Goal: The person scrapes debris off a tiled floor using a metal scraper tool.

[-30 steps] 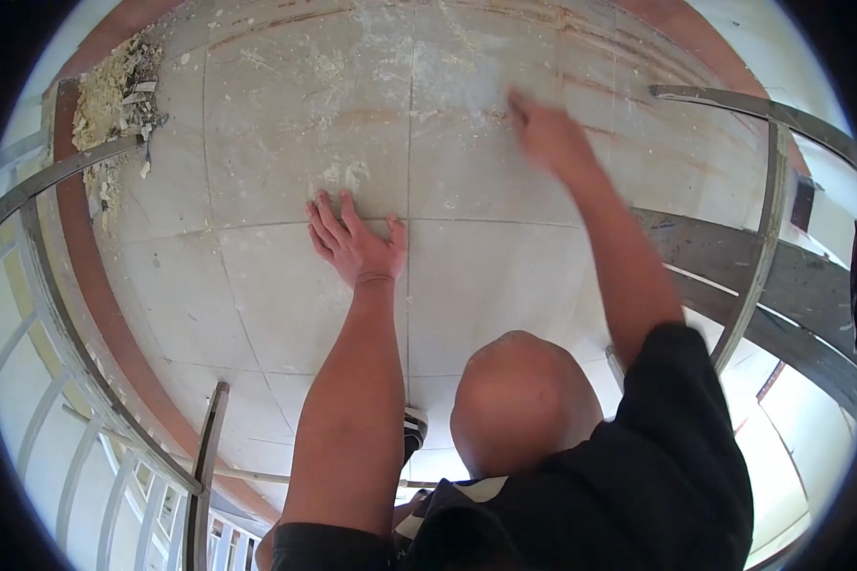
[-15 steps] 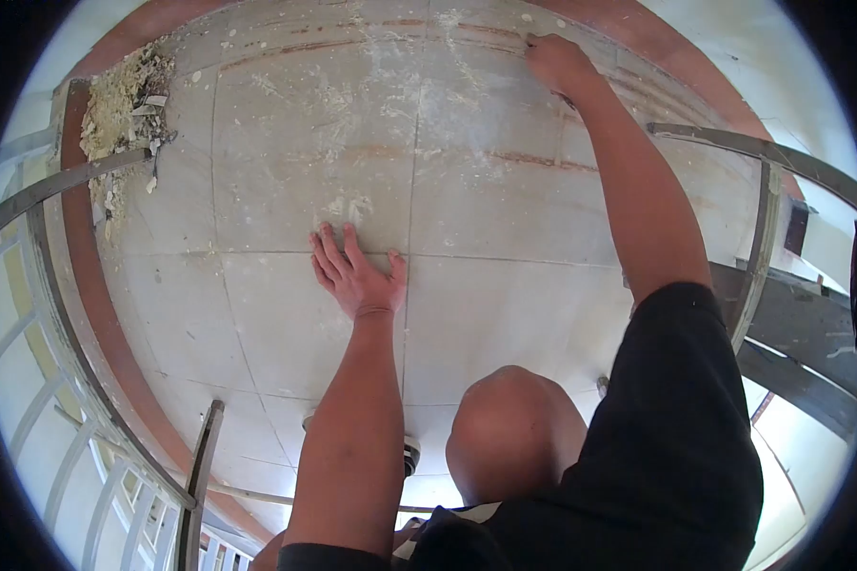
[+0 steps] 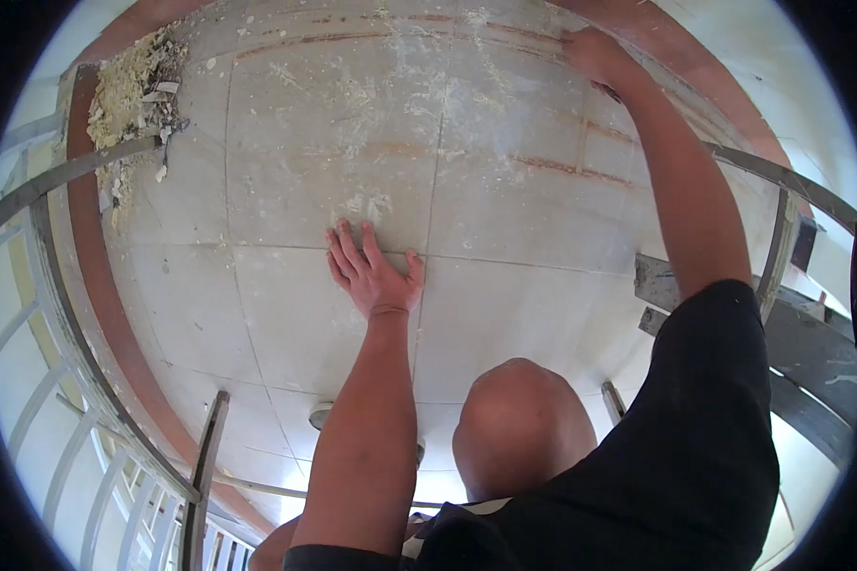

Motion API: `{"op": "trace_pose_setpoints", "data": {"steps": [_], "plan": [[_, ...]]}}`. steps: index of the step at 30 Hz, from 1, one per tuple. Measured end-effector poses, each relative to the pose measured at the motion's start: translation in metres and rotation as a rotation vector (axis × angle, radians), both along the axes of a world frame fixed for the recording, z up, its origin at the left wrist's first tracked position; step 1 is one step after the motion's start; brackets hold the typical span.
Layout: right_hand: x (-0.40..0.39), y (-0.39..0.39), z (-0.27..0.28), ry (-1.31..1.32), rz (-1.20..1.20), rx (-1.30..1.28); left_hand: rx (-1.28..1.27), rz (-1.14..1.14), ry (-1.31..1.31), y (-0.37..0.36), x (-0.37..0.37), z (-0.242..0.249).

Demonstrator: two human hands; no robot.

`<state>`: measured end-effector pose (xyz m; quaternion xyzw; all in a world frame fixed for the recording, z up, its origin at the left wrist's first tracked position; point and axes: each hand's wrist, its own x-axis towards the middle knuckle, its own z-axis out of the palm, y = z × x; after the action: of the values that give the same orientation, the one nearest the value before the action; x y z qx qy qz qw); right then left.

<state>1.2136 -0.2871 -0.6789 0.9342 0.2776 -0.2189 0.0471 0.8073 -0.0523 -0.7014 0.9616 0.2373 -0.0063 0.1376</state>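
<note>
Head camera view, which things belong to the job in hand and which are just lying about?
Likely part of the job:
- left hand, resting on the floor tiles
- right hand, beside reddish-brown streaks

Apparently just lying about:
- crumbled debris heap, possibly from the work
- dark grey boards

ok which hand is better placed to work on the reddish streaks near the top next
Right, most likely: the right hand is stretched out to the upper reddish streaks, while the left hand rests spread on the tiles, well short of them.
</note>
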Motion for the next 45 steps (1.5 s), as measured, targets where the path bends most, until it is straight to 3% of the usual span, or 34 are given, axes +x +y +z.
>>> {"op": "trace_pose_setpoints", "data": {"steps": [1,5,7,8,10,17,19,23,25,29,31,35,37,38,40,41,43,45], "plan": [[0.001,-0.009,-0.011,-0.05,0.181,0.014,0.002,-0.008,0.006,0.002,-0.001,0.001],[0.007,0.006,0.006,-0.264,0.336,-0.003,-0.002,-0.012,-0.009,-0.002,-0.002,0.002],[-0.007,0.026,0.029,0.003,0.007,-0.113,0.008,-0.026,-0.032,0.0,0.0,0.002],[-0.028,0.023,0.031,0.011,-0.003,-0.115,0.007,-0.017,-0.003,0.0,-0.001,0.003],[-0.061,0.02,0.037,-0.016,-0.244,0.186,0.001,-0.003,0.013,0.001,0.0,0.003],[-0.036,0.054,0.039,0.07,-0.336,0.146,0.013,-0.004,-0.024,0.001,0.0,-0.002],[-0.047,0.04,0.036,0.048,-0.174,0.036,-0.003,-0.012,0.004,0.001,-0.001,0.0],[-0.051,0.017,0.027,-0.059,-0.097,0.031,-0.001,0.01,0.006,0.0,0.001,0.0],[-0.039,0.028,0.023,-0.096,-0.158,0.143,0.007,0.01,0.028,-0.001,-0.003,0.001],[-0.045,0.026,0.023,0.021,-0.291,0.082,0.008,-0.011,-0.002,-0.001,-0.003,0.001],[-0.052,-0.006,0.008,-0.148,-0.185,0.076,0.005,-0.024,-0.025,0.002,0.0,0.001],[-0.021,-0.048,0.0,-0.211,-0.116,0.015,0.017,-0.014,-0.029,-0.002,0.0,-0.001],[0.018,-0.047,-0.006,-0.073,0.184,-0.356,0.031,-0.023,-0.041,0.001,0.0,-0.001],[-0.001,-0.043,0.004,-0.058,0.181,-0.352,0.025,-0.018,-0.007,0.0,-0.002,0.003],[-0.033,-0.027,0.043,0.039,-0.289,0.036,0.024,-0.006,-0.008,0.0,0.006,0.002],[-0.02,-0.038,0.028,0.036,-0.293,0.038,0.034,-0.009,-0.004,0.0,0.001,0.001],[0.021,-0.07,-0.02,-0.164,0.202,0.012,0.05,-0.014,-0.014,-0.001,0.001,-0.001],[0.024,-0.055,-0.01,-0.096,0.14,-0.064,0.048,-0.016,-0.036,-0.001,0.0,-0.001]]}}
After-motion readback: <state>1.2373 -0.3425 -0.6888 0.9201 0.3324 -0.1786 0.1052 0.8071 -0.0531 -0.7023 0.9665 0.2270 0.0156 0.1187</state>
